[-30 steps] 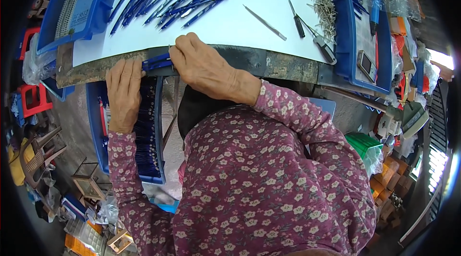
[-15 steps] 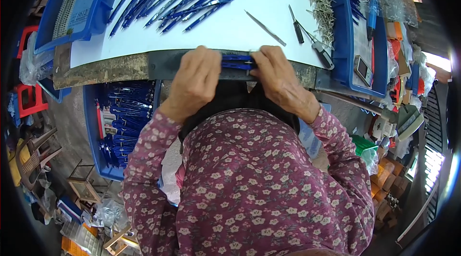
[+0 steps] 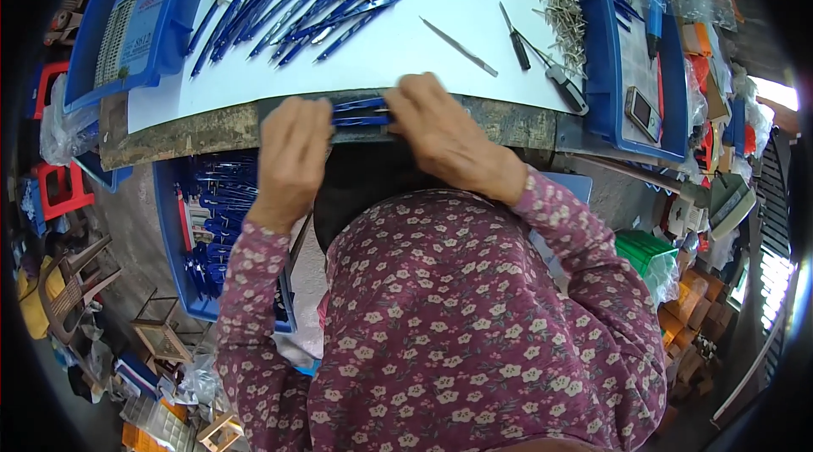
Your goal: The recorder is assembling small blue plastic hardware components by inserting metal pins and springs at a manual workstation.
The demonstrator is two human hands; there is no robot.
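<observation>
I'm seeing blue bars (image 3: 362, 121) spanning over the table's front edge (image 3: 199, 132), left hand (image 3: 292, 155) pinching one end, right hand (image 3: 449, 134) the other, fingers curled in. White sheet (image 3: 398, 54) is covering the tabletop, carrying similar blue pieces (image 3: 292, 18), tweezers (image 3: 458, 46), metal fittings (image 3: 559, 3); blue tray (image 3: 600, 79) is standing right, red stool (image 3: 69, 205) sitting left on the floor (image 3: 127, 206).

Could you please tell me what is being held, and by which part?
A blue tool, by its ends: left hand on the left, right hand on the right.
</observation>
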